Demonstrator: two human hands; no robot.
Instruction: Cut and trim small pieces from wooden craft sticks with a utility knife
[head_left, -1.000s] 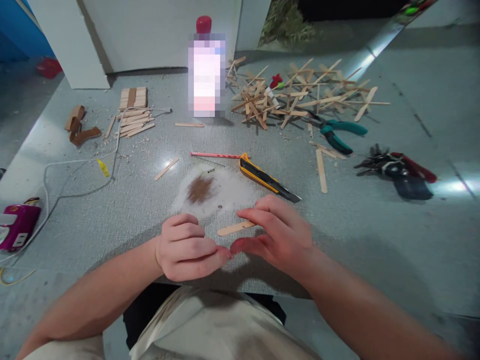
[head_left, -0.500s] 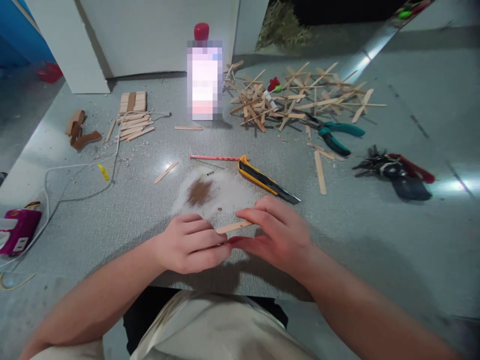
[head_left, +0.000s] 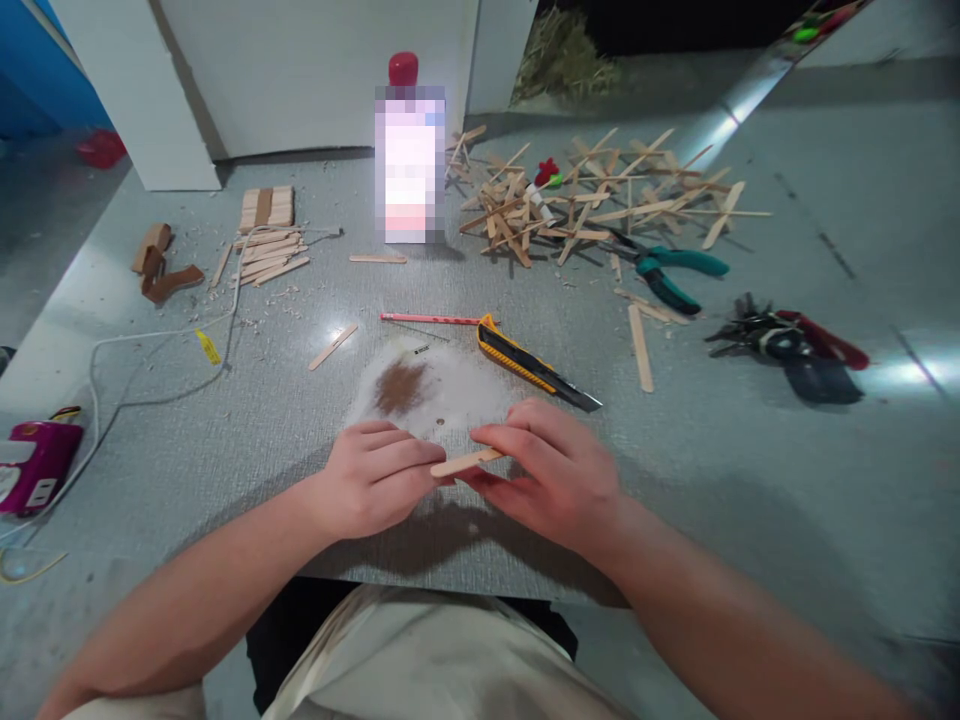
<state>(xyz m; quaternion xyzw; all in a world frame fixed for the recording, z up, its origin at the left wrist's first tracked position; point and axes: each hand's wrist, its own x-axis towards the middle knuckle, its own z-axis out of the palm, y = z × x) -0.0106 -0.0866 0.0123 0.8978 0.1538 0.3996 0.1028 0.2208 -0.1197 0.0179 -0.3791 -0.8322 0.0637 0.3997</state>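
A pale wooden craft stick (head_left: 466,461) is held between both hands, low over the grey table (head_left: 750,520) near its front edge. My right hand (head_left: 551,470) pinches its right end between thumb and fingers. The fingertips of my left hand (head_left: 375,478) grip its left end. Just beyond the hands lies a white patch with brown dust (head_left: 420,388). A yellow and black utility knife (head_left: 534,364) rests right behind my right hand, blade out toward the right.
A red pencil (head_left: 429,319), loose sticks (head_left: 642,346) and teal pliers (head_left: 671,273) lie mid-table. A glued stick lattice (head_left: 592,195) and a red-capped bottle (head_left: 409,160) stand at the back. Stick stacks (head_left: 266,240), a white cable (head_left: 150,345), a magenta device (head_left: 34,465) sit left; dark tools (head_left: 795,345) right.
My left hand has uncurled from a fist and moved up to take the stick's left end. Both hands and the stick have shifted slightly away from the table edge.
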